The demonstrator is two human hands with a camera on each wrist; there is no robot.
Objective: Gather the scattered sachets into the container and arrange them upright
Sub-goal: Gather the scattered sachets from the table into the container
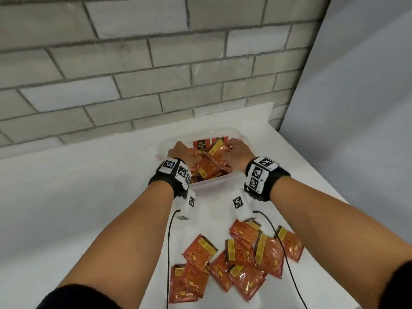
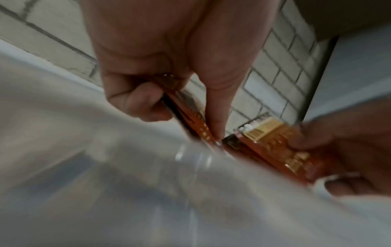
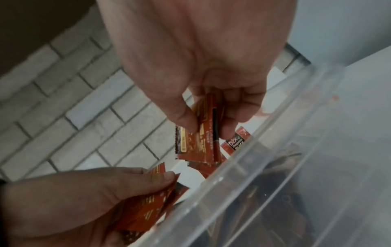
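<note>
Your left hand [image 1: 180, 152] and right hand [image 1: 236, 152] each pinch a sachet [image 3: 198, 142] inside the container [image 1: 214, 185] (frame centre); loose sachets [image 1: 236, 262] cover the table [image 1: 78, 197], lower right.

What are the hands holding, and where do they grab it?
Each holds sachets over the container: the left hand pinches their upper edge, the right hand pinches theirs near the top.

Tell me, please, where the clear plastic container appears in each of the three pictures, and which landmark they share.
Head view: the clear plastic container sits at the centre, on the white table, with both hands inside it.
Left wrist view: its blurred clear wall fills the lower part.
Right wrist view: its clear rim and wall cross the lower right.
Shared landmark: the grey brick wall behind it shows in all three.
</note>
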